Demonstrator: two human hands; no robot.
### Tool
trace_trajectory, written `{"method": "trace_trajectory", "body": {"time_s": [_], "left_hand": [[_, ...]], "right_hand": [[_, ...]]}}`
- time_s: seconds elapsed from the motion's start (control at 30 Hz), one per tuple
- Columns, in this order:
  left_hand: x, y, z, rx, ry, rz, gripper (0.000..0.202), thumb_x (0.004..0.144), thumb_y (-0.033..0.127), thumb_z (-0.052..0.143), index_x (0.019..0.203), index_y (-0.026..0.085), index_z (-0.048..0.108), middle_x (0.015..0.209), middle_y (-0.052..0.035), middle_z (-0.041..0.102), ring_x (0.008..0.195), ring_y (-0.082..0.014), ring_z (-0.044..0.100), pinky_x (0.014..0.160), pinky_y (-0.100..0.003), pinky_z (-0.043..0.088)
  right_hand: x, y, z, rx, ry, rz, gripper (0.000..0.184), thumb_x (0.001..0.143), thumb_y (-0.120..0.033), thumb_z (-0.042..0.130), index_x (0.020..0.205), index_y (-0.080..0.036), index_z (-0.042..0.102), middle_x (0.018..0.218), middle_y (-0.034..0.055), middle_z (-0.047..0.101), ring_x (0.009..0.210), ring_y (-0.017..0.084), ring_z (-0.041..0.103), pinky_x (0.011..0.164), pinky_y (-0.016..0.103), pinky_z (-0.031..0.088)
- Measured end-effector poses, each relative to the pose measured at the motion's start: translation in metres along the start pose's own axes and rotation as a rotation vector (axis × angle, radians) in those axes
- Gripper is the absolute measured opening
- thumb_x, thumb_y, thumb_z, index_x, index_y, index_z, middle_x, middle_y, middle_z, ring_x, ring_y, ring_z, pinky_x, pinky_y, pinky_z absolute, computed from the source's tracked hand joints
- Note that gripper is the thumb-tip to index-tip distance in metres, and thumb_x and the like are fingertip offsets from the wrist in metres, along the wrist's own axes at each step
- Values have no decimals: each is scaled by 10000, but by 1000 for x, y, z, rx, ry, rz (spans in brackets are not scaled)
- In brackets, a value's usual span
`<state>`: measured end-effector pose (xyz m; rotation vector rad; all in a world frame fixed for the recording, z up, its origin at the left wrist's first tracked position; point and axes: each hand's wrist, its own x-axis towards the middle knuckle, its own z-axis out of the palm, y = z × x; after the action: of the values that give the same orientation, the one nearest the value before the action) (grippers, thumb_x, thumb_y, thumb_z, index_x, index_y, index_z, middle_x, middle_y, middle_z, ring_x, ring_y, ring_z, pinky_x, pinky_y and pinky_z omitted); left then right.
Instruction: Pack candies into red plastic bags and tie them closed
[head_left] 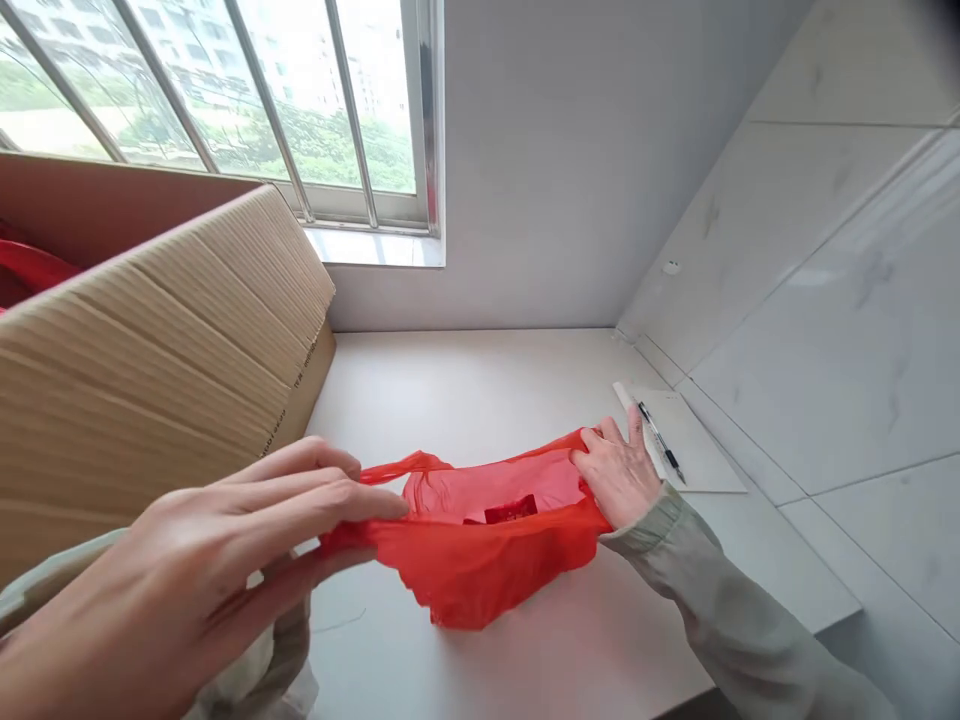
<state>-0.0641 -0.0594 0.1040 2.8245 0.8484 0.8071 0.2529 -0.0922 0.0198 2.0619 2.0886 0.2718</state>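
A thin red plastic bag (pixel 480 545) lies stretched across the white counter (pixel 465 390). My left hand (pixel 225 570) pinches the bag's left edge between thumb and fingers, close to the camera. My right hand (pixel 619 470) grips the bag's right edge, pulling the mouth apart. Inside the bag a small dark red item (pixel 511 511) shows through the opening. One bag handle (pixel 405 467) loops out toward the left.
A large open cardboard box (pixel 165 340) stands at the left with something red (pixel 30 270) inside. A sheet of paper (pixel 694 440) with a black pen (pixel 660 440) lies by the tiled right wall. A barred window (pixel 247 100) is behind.
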Motion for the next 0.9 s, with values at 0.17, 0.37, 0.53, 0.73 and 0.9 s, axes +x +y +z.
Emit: {"method": "trace_trajectory", "body": {"time_s": [0.17,0.37,0.53,0.73,0.9], "left_hand": [[15,-27,0,88,183,-54,203,999,262,414,1062,326,596,942,59,629,931,-89,561,779,-156,446],[28,-44,18,211,365,-165,123,982,188,438,1005,229,552,911,13,590,905,-140,515,768,-241,417],[39,-52,34,176,370,-329,249,985,219,355,817,207,538,771,0,544,832,-180,458,746,-301,390],[59,-60,76,298,366,-359,541,943,392,515,450,174,478,687,-60,516,820,-225,464,652,-322,462],[77,-57,106,440,353,-159,253,896,116,536,664,135,636,938,-130,653,1007,-314,500,781,-464,545]], "right_hand": [[53,7,-20,8,314,101,329,888,-11,443,912,-200,712,860,65,675,943,266,529,1066,626,164],[86,22,-25,371,536,54,232,917,-129,455,865,-221,661,938,46,650,854,211,559,873,404,380],[116,22,-16,605,540,-39,203,921,-176,456,883,-226,649,1039,52,634,885,194,603,802,342,439],[134,-12,-17,622,271,-259,162,909,-317,617,812,-220,703,1143,82,637,1138,276,522,955,439,412],[142,-39,-24,497,43,-311,140,860,-278,659,773,-183,714,1081,107,643,1161,294,483,1023,477,359]]}}
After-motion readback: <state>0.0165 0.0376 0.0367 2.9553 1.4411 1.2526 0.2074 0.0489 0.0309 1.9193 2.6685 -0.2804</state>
